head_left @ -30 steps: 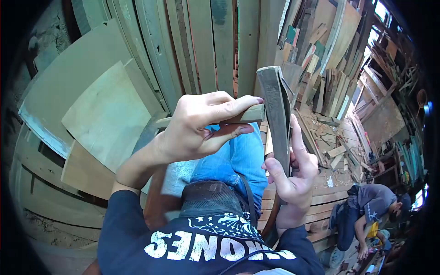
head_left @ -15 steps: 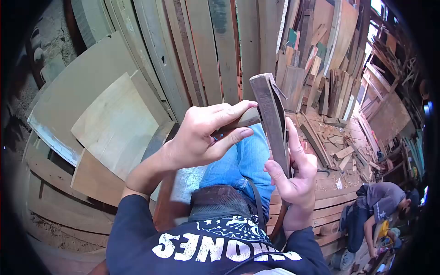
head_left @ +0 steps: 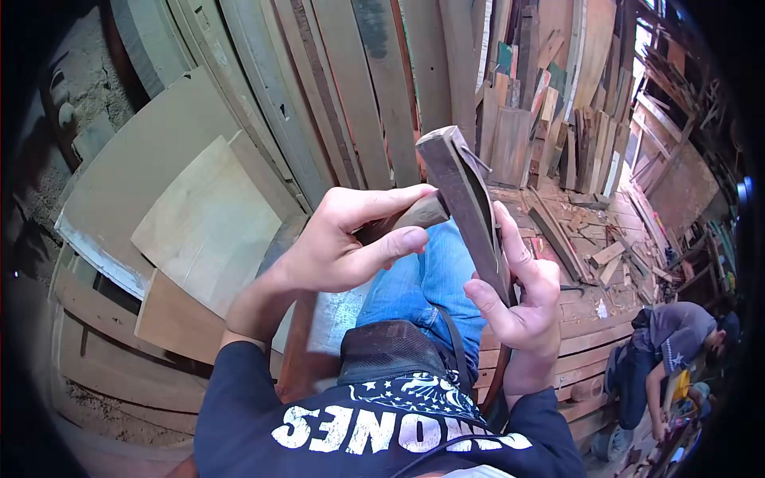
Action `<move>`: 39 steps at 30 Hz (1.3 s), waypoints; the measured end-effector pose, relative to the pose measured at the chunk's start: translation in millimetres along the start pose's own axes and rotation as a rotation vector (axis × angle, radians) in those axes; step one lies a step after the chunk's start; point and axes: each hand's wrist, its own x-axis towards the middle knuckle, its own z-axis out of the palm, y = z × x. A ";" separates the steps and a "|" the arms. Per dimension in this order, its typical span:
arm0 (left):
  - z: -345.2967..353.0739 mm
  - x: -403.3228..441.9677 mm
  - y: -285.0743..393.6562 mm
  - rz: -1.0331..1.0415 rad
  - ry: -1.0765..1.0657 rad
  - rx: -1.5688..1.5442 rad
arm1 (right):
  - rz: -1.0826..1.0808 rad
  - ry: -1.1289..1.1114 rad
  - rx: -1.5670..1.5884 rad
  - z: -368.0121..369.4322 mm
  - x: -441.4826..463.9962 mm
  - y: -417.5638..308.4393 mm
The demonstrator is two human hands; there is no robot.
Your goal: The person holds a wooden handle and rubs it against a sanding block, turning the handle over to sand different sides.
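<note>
My right hand [head_left: 518,295] grips the lower part of a narrow, dark wooden bar [head_left: 462,191], with the thumb on one side and fingers on the other. The bar is tilted. A long gap runs along its side, and a thin pin-like piece [head_left: 476,159] sticks out near its top. My left hand [head_left: 351,235] is closed around a short, thick wooden stick [head_left: 422,213], pinched between thumb and fingers. The stick's end reaches the bar's left side; whether they are joined I cannot tell. My palm hides the stick's other end.
Planks [head_left: 343,88] lean upright ahead, and plywood sheets [head_left: 215,223] stand at left. Timber offcuts [head_left: 590,151] and scraps [head_left: 610,255] cover the floor at right. A person [head_left: 677,342] bends over at lower right. My jeans [head_left: 414,279] are below my hands.
The view has shifted slightly, and the bar leans further to the left at its top. Both hands keep their grips. The person at right has shifted a little in the view.
</note>
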 end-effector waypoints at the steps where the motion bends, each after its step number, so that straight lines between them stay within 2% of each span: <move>1: -1.1 -1.4 -0.6 -0.012 -0.012 0.049 | 0.001 0.005 -0.002 0.0 -0.1 0.6; 4: 0.1 1.1 4.0 0.029 -0.075 0.063 | -0.021 0.018 0.004 0.2 0.0 0.7; 5: 0.2 3.2 -1.5 0.156 -0.087 0.109 | -0.003 0.017 -0.003 0.1 0.3 -0.6; 14: 3.7 2.7 -3.2 0.183 -0.055 0.137 | 0.010 0.007 0.005 -1.6 1.8 -0.5; 28: -1.2 4.9 -1.6 0.169 -0.030 0.191 | 0.007 0.002 -0.016 -1.0 3.3 3.1; 31: 0.0 2.9 1.9 0.061 0.023 0.144 | -0.013 -0.003 -0.013 -1.5 3.4 3.6; 38: -1.5 4.3 0.9 0.121 -0.025 0.169 | 0.003 -0.005 -0.016 -1.7 4.1 2.7; 39: -2.4 3.6 4.1 0.055 -0.018 0.165 | -0.001 -0.009 -0.029 -1.8 4.4 2.1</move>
